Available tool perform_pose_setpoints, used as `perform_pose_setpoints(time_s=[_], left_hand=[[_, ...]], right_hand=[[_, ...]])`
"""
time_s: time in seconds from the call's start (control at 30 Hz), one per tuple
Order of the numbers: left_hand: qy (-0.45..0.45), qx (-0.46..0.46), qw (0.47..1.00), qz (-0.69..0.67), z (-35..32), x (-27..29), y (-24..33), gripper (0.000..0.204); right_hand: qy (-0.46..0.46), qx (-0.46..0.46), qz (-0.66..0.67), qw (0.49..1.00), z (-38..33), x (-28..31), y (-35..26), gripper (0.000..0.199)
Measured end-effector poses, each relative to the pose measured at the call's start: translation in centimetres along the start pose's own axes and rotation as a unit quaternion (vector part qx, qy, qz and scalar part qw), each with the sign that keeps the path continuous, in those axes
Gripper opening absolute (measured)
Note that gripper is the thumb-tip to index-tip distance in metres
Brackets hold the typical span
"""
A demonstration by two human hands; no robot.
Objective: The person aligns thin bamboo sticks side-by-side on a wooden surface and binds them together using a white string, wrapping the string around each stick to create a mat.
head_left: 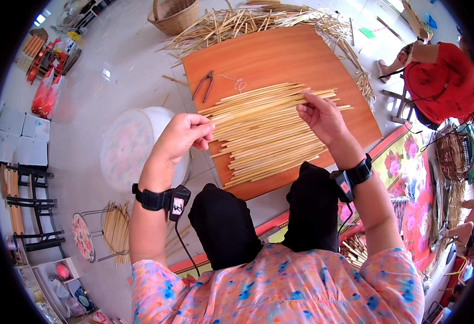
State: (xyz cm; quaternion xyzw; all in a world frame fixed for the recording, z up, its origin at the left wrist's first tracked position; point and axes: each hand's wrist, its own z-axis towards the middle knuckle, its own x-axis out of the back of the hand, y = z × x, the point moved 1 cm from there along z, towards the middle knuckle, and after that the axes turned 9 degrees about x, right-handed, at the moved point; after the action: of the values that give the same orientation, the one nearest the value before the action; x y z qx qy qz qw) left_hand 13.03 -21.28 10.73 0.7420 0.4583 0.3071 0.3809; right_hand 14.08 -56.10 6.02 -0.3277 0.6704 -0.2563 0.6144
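Note:
Between my two hands stretches a pale straw-coloured stalk (256, 112), held just above a broad row of similar stalks (272, 143) laid side by side on the brown wooden board (280, 51). My left hand (187, 132) pinches its left end, thumb against the fingers. At the other end my right hand (323, 116) grips it between thumb and fingertips, near the row's upper right. Pliers with dark reddish handles (203, 86) lie on the board beyond my left hand. A thin pale string (239, 84) curls beside them.
Loose stalks (242, 22) are heaped behind the board, near a woven basket (176, 19). A round, translucent-topped stool (134, 146) stands left. A person in red (442, 81) sits at the right. A floral mat (393, 162) lies at right; a round wire-framed stool (84, 237) is lower left.

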Motion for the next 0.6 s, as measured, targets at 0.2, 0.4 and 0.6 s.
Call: perform_pose_setpoints(time_s=[0.2, 0.4, 0.6], left_hand=[[0.009, -0.014, 1.0, -0.016, -0.5, -0.2, -0.2, 0.015], [0.072, -0.109, 0.988, -0.083, -0.5, 0.5, -1.2, 0.017], [0.2, -0.268, 0.897, -0.29, -2.1, 4.0, 1.0, 0.013]], right_hand=[[-0.022, 0.005, -0.017, 1.0, 0.0, 0.2, -0.1, 0.018], [-0.044, 0.012, -0.017, 0.999, -0.2, -0.3, 0.0, 0.018], [-0.073, 0.018, -0.016, 0.997, -0.2, 0.1, -0.6, 0.012]])
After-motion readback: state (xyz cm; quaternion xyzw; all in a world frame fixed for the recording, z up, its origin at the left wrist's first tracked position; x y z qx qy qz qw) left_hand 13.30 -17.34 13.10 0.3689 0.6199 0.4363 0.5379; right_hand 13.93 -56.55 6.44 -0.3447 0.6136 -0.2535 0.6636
